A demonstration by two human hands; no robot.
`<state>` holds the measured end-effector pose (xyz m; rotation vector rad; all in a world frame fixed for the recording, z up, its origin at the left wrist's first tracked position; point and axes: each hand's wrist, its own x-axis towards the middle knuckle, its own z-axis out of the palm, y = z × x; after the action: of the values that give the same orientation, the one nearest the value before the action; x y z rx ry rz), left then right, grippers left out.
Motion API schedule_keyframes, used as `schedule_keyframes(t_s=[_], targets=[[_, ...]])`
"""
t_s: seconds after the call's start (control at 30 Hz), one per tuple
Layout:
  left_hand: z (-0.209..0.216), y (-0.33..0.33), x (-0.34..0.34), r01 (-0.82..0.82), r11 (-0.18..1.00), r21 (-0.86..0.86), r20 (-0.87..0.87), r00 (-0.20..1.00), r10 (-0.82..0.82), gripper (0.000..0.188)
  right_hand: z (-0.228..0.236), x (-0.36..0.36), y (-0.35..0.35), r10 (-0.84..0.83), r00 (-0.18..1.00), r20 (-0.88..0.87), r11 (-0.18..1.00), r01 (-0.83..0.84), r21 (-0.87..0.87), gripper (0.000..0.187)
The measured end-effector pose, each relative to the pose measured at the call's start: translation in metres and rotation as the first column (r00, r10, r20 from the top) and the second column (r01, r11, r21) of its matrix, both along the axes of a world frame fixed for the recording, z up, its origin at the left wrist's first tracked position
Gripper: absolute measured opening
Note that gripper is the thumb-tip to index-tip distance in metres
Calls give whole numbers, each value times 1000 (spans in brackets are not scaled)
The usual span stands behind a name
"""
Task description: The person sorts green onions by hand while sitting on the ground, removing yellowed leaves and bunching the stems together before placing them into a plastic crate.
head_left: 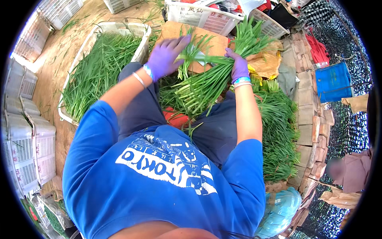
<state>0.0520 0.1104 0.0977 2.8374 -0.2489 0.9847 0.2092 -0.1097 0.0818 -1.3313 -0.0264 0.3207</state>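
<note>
My right hand (240,68), in a purple glove, is closed round a thick bunch of garlic chives (207,84). Pale cut stems point down toward my lap, and green leaves stick out beyond the hand at the upper right. My left hand (164,59), also gloved in purple and slightly blurred, is open with its fingers stretched out. It hovers beside a few loose chives (192,51) that lie over the edge of a brown board (170,31). More chives lie below, between my knees, near something red (175,118) partly covered by them.
A white crate (144,44) heaped with chives stands at my left. On my right is a long pile of chives (276,131) beside a brick edging (305,103). A white basket of belongings (203,18) stands ahead. Stacked crates (41,139) line the far left; a blue bucket (333,82) is at the right.
</note>
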Motion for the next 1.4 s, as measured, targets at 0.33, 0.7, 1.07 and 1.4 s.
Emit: schedule_keyframes(t_s=[0.33,0.7,1.07,1.4], targets=[[-66,-68,-73,-143,642,-753,-193,981,-8,56,24,-8,-13,-87,994,-67,988,95,120,18],[-73,-101,1,-474,668,-573,-511,844,161,101,21,-19,10,-157,985,-65,969,167,182,25],[-70,-67,-6,-52,-321,-946,157,790,-592,32,29,-22,-11,20,1000,8,955,-22,295,31],[-65,-42,-20,-10,-595,-804,141,968,-207,26,-4,1,-53,-204,976,-80,887,219,406,36]])
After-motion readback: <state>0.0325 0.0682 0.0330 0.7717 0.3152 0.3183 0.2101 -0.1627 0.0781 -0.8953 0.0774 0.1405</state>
